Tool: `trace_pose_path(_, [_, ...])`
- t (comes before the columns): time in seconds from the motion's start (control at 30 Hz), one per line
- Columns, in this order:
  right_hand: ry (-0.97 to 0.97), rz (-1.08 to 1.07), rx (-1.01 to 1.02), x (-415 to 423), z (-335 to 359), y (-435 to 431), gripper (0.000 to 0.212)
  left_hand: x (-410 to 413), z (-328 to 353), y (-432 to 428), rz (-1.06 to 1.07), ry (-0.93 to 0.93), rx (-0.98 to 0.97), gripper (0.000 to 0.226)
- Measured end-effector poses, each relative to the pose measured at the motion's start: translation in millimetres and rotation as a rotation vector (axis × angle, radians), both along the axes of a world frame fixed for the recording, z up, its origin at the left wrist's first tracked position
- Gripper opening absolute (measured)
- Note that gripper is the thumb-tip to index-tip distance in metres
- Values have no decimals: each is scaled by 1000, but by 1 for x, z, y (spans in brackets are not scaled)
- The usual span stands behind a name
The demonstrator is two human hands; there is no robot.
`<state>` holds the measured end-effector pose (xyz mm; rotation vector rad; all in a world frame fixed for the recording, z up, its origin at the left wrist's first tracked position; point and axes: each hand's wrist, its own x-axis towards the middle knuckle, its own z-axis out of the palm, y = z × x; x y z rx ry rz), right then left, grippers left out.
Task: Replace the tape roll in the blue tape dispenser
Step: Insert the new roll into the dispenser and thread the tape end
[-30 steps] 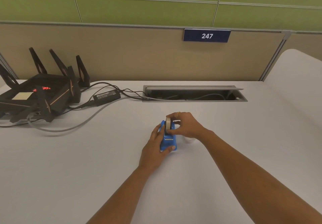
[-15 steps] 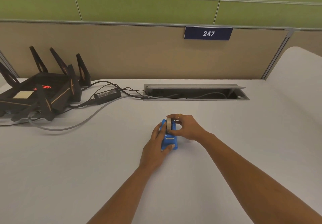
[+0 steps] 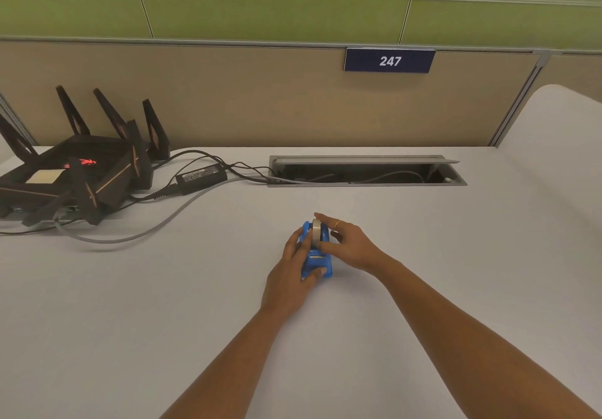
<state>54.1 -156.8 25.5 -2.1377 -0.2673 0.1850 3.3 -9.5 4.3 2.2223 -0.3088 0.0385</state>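
Note:
The blue tape dispenser [image 3: 317,264] stands on the white desk [image 3: 163,304] in the middle of the view. A pale tape roll [image 3: 316,234] sits upright in its slot, between the blue side walls. My left hand [image 3: 293,270] wraps the dispenser from the left, thumb on its front end. My right hand [image 3: 348,244] rests on the right side, with index finger and thumb pinching the roll. A ring shows on one right finger.
A black router [image 3: 75,174] with several antennas stands at the far left, with a power brick [image 3: 202,174] and cables [image 3: 130,233] trailing across the desk. An open cable trough [image 3: 365,174] lies behind the dispenser. A beige partition [image 3: 260,99] closes the back.
The tape roll has sunk lower into the dispenser under my right hand. My left hand has kept its hold on the dispenser body.

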Motion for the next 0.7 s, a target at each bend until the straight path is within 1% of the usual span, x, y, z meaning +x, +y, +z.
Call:
trace_pose_path(0.1, [27,-38,72,-1,-1,2,50,1,-1,0,2,-3,-2,68])
trace_pose_path(0.23, [16,-66,105,-2,-2,4,47,2,-2,0,5,3,-48,70])
trace_pose_path(0.33, [5,-78,135,-3,-2,5,45,3,2,1,18,49,-132,79])
trace_pose_path(0.4, [-4,-79,136,-4,-2,5,45,5,7,0,9,69,-154,86])
trace_pose_path(0.53, [-11,-83,152,-4,-5,5,46,12,22,-3,-59,105,-133,94])
trace_pose_path(0.7, [-8,-86,177,-2,-10,6,47,14,36,-5,-155,179,-198,98])
